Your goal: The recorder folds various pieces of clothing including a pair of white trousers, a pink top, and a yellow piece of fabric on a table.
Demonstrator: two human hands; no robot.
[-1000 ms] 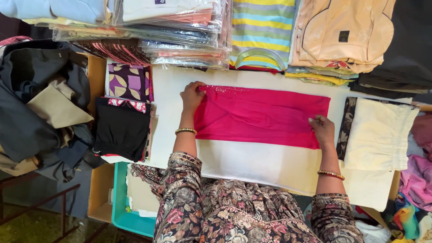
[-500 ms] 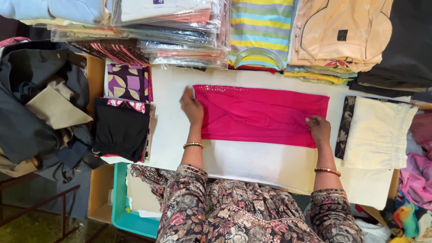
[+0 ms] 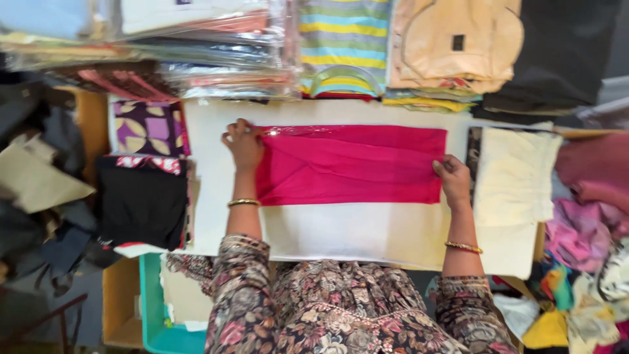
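Note:
A bright pink folded cloth [image 3: 354,164] lies flat across a white table top [image 3: 341,233]. My left hand [image 3: 244,144] rests on the cloth's left end near its upper corner, fingers pinching the edge. My right hand [image 3: 453,180] presses on the right end near the lower corner. Both wrists wear gold bangles, and floral sleeves cover my arms.
Stacked packaged clothes [image 3: 216,46], a striped garment [image 3: 344,39] and a beige one [image 3: 455,42] line the far edge. A cream cloth [image 3: 514,174] lies right, a black garment [image 3: 141,203] and purple patterned fabric [image 3: 147,128] left. A teal bin [image 3: 154,314] sits below.
My left hand has moved up along the cloth's left edge to its upper corner. My right hand stays on the right end, and the cloth looks flatter and squarer.

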